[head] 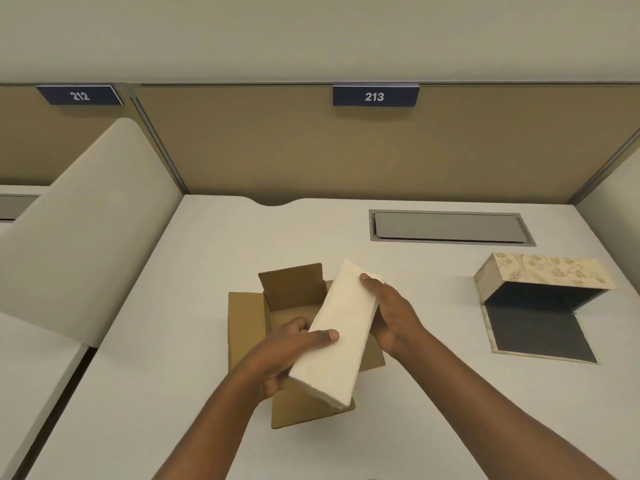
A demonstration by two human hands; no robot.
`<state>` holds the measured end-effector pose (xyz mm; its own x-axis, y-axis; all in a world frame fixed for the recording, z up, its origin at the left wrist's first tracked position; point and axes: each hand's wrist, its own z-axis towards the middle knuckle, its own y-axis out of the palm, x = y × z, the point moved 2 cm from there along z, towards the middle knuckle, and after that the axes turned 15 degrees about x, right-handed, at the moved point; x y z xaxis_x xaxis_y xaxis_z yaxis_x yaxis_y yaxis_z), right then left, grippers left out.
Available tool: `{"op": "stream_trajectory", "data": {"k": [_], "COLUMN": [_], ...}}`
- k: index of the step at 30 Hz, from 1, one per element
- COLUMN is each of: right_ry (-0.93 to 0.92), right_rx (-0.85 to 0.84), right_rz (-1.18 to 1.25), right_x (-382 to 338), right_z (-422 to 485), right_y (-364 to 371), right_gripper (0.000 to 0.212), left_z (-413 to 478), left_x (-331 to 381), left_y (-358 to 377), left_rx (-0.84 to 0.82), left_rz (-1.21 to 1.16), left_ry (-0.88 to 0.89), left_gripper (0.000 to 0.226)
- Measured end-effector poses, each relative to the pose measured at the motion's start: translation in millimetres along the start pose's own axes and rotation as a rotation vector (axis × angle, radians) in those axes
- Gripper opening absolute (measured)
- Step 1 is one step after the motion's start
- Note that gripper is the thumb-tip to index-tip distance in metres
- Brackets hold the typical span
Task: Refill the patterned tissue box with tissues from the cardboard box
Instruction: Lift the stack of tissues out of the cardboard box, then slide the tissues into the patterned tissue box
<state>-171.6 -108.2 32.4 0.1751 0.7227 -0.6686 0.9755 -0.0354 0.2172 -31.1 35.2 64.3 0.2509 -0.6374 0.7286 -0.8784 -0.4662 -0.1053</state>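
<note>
A long white stack of tissues [341,332] is held tilted above the open cardboard box [247,327] in the middle of the desk. My left hand [282,355] grips the stack's near end, thumb on top. My right hand [393,315] holds its far right side. The patterned tissue box [550,270], cream with a floral print, lies on its side at the right with its dark inside showing and its flap [540,336] folded flat on the desk. Both hands are well left of it.
The white desk [173,393] has a grey cable hatch [450,226] at the back. A tan partition [311,150] with a "213" sign closes the rear. A rounded cream divider [86,230] rises on the left, and another desk lies beyond it.
</note>
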Motion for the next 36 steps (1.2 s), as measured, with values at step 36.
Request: {"op": "stream_trajectory", "data": {"k": [36], "right_ry": [-0.417], "right_rx": [0.238], "right_rz": [-0.781], "right_x": [-79.0], "right_z": [41.3], "right_y": [-344.8], "right_gripper": [0.043], "left_z": [69.6], "left_x": [-21.0], "left_y": [266.4], "left_rx": [-0.005], "left_rz": [0.352], "left_ry": [0.457], "left_gripper": [0.069]}}
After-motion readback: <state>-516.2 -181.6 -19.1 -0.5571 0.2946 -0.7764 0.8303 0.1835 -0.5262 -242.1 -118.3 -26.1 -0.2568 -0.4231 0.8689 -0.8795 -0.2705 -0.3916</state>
